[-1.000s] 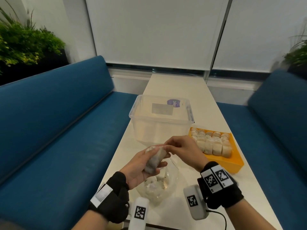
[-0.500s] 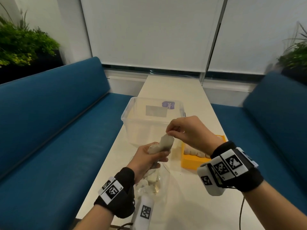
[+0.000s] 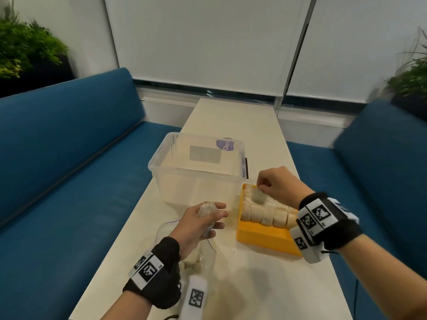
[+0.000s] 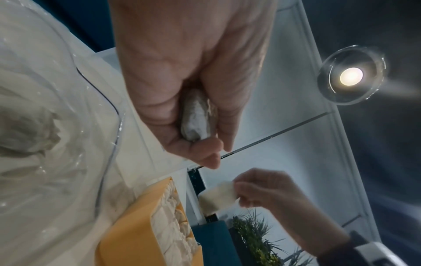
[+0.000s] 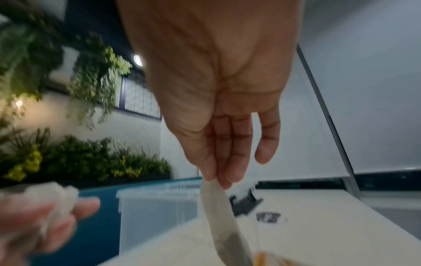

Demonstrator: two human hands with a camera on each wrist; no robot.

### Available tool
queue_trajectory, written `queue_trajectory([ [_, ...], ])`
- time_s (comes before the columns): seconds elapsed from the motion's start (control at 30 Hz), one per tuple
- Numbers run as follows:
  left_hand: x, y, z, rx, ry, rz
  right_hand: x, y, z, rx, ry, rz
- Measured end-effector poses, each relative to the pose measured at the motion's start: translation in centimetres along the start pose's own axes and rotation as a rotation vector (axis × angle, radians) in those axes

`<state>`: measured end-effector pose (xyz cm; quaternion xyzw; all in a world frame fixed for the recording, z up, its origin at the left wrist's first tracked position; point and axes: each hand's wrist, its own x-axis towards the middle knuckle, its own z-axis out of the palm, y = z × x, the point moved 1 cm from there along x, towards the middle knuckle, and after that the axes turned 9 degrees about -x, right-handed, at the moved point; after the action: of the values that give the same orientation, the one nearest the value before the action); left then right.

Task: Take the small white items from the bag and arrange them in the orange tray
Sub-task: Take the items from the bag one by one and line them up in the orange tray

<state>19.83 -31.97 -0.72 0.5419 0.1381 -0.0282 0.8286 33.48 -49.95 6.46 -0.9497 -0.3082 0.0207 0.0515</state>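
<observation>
Long white table (image 3: 233, 125), running away from the viewer between two blue benches (image 3: 69, 158).

Clear plastic storage bin (image 3: 196, 172), lidless, standing mid-table, purple label on its far wall; just left of the orange tray.

Orange tray (image 3: 261, 236), on the table's right half, near corner toward the viewer. Holds rows of small white items (image 3: 268, 213), packed side by side against the far and left walls; near strip of the tray floor bare.

Clear plastic bag (image 3: 201, 255), lying crumpled on the table beneath the left wrist, more white items visible through the film; seen large and close in the left wrist view (image 4: 45, 108).

Left hand (image 3: 198, 222), raised over the table between bag and tray, fingers curled round a small bunch of white items (image 3: 206, 213); clenched on them, one showing between palm and fingers in the wrist view (image 4: 197, 117).

Right hand (image 3: 275, 185), above the tray's far left corner, thumb and fingertips (image 5: 218, 172) pinching the top edge of a single white item (image 3: 257, 196). Item hanging below the fingers, over the packed rows; contact with them cannot be told.

Green plants (image 3: 25, 49), at the far left and far right edges of the room.
</observation>
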Motion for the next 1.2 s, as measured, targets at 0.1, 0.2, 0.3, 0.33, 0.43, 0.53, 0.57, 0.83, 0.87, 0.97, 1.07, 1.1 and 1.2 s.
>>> queue_trajectory([
  [0.1,0.2,-0.3,-0.6,-0.018,0.043,-0.009,1.7,0.9,3.6,-0.082,-0.164,0.015],
  [0.2,0.2,-0.6,-1.5,-0.026,0.085,-0.016,3.2,1.1,6.7,-0.135,-0.308,-0.012],
  [0.3,0.0,-0.8,-2.4,-0.036,0.120,-0.023,5.0,1.5,8.9,-0.122,-0.318,-0.016],
  [0.33,0.0,-0.8,-2.7,-0.036,0.130,-0.024,5.6,1.7,9.4,-0.113,-0.305,-0.001],
  [0.43,-0.1,-0.8,-3.2,-0.027,0.153,-0.028,7.0,2.3,9.9,-0.075,-0.277,0.067],
  [0.53,0.0,-0.9,-3.4,-0.019,0.159,-0.038,7.7,2.8,10.4,-0.027,-0.258,0.103],
  [0.57,0.0,-0.9,-3.4,-0.021,0.154,-0.039,7.7,2.9,10.5,-0.020,-0.259,0.106],
  [0.83,0.7,-0.3,-1.4,-0.152,0.108,-0.135,5.7,2.7,6.0,0.039,-0.145,0.064],
  [0.87,0.8,-0.1,-1.1,-0.169,0.096,-0.150,4.8,2.0,5.0,0.080,-0.109,0.029],
  [0.97,1.3,0.0,0.0,-0.200,0.041,-0.182,2.1,-1.3,2.9,0.281,-0.067,-0.105],
  [1.07,1.5,0.2,1.0,-0.179,-0.032,-0.189,0.6,-3.6,2.7,0.317,-0.092,-0.214],
  [1.1,1.5,0.2,1.2,-0.162,-0.050,-0.181,0.5,-4.0,3.0,0.317,-0.105,-0.231],
  [1.2,1.6,0.5,1.7,-0.131,-0.075,-0.168,0.3,-3.9,3.3,0.379,-0.089,-0.207],
])
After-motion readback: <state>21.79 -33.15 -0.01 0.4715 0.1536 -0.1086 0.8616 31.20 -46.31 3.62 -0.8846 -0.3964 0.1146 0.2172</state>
